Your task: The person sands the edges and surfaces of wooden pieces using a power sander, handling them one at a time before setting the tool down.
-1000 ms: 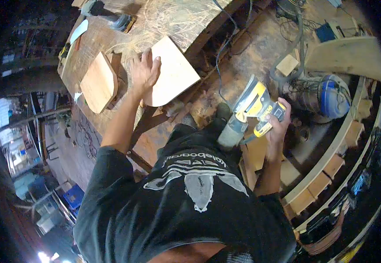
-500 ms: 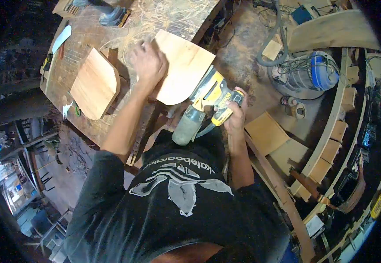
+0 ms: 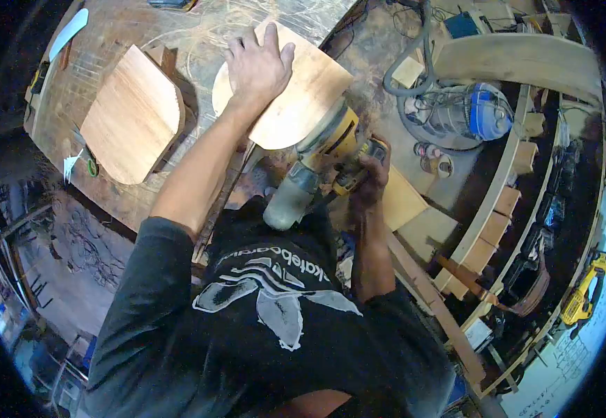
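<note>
My left hand [image 3: 259,70] lies on a pale wooden board [image 3: 310,87] with a rounded end, its fingers spread over the top face. My right hand [image 3: 374,171] is closed around the rear handle of a yellow belt sander [image 3: 338,139]. The sander is tilted on its side, its belt side right at the board's near right edge. A grey dust bag [image 3: 292,198] hangs from it toward my shirt. Left of my left forearm, a second shaped wooden board [image 3: 135,115] rests on the worn workbench [image 3: 202,42], raised on a wood block.
A shop vacuum [image 3: 456,115] with a blue section and a grey hose [image 3: 428,70] stands on the floor to the right. Nearby, shelving [image 3: 484,244] holds wood blocks and tools. Green tape [image 3: 92,167] lies near the bench's left edge.
My left hand has come down onto the board with its fingers spread. The sander stays at the board's edge in my right hand. The whole view has shifted a little.
</note>
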### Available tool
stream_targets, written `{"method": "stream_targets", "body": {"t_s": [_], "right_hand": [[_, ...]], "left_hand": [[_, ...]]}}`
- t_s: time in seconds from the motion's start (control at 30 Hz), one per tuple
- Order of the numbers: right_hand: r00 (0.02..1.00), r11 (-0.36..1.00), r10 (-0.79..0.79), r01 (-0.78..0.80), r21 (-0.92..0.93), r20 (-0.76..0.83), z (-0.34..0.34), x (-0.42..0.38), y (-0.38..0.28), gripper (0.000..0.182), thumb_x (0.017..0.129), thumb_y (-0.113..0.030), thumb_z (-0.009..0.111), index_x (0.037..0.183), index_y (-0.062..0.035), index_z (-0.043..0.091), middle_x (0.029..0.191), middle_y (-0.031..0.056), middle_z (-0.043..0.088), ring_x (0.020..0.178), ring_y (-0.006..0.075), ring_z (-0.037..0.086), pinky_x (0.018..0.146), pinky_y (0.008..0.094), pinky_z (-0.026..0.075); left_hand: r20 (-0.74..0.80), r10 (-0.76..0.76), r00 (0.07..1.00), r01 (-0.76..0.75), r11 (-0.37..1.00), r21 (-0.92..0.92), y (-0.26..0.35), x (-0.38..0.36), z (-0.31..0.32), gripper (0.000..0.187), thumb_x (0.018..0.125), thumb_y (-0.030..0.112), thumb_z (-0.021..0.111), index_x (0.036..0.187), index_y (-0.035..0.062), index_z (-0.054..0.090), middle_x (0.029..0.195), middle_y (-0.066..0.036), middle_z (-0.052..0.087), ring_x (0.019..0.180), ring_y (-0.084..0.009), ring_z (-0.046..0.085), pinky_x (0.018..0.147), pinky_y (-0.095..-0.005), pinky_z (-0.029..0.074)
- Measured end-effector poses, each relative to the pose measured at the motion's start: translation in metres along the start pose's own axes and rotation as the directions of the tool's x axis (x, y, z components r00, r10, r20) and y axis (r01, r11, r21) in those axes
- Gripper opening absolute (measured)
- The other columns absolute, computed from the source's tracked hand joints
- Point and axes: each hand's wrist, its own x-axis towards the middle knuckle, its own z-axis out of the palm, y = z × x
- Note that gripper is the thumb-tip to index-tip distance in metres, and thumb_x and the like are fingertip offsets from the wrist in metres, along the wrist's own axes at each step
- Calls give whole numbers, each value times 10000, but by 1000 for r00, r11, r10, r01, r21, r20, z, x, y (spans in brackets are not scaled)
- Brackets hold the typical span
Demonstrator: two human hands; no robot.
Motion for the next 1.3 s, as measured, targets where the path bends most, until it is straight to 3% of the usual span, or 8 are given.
{"method": "stream_targets", "body": {"t_s": [0.47,0.77,0.9,0.93,0.97,1.03,1.13,1.3], "right_hand": [[995,996,-81,79,30,54,-22,73,-14,632,833,-151,667,1412,-117,416,999,162,619,724,302,679,662,469,627],[987,988,-116,104,-116,-109,-10,-3,38,706,659,-130,820,1313,-110,556,1211,93,554,1052,271,608,878,394,558],[979,966,194,-179,188,-65,-4,6,7,711,676,-125,803,1341,-127,551,1349,107,511,1186,271,555,1026,426,507],[980,934,-198,178,-310,-33,-24,28,32,726,689,-159,822,1358,-107,543,1340,132,538,1154,282,587,988,439,536],[978,936,-202,178,-303,-47,-21,41,24,726,689,-159,822,1358,-107,543,1340,132,538,1154,282,587,988,439,536],[989,959,-127,103,263,74,-11,61,-1,613,786,-90,673,1363,-95,469,1027,164,620,702,287,694,599,414,622],[973,971,-223,216,105,59,-28,92,-1,597,811,-77,675,1371,-92,469,1024,157,622,705,275,692,607,405,620],[990,988,-119,126,90,-70,-17,58,21,658,696,-68,811,1299,-85,548,1032,95,617,889,214,651,757,370,577]], "left_hand": [[53,20,998,-20,1000,-4,-1,2,-2,586,1010,491,528,1474,134,514,1419,-288,513,1251,-524,477,1051,-638,388],[36,30,999,-31,999,26,-3,4,2,594,1010,526,515,1465,146,538,1432,-289,517,1219,-541,490,1068,-623,379],[19,69,997,-69,997,24,-6,5,4,604,1005,536,514,1470,151,540,1441,-287,512,1216,-534,494,1073,-624,370],[20,71,997,-71,997,37,-7,6,5,608,997,534,527,1466,146,543,1431,-291,514,1226,-520,488,1069,-627,365],[21,74,997,-74,996,49,-8,6,5,613,990,532,540,1462,141,547,1422,-296,517,1236,-505,482,1065,-630,359],[-5,122,993,-122,992,30,-12,5,9,625,989,546,532,1465,141,545,1421,-293,521,1234,-505,476,1073,-626,351],[12,104,995,-104,993,55,-12,6,7,641,1001,567,503,1477,141,536,1421,-291,520,1234,-502,468,1074,-621,350],[57,95,994,-97,995,39,-17,7,11,646,1002,575,495,1480,142,534,1446,-282,511,1279,-510,448,1089,-630,339]]}}
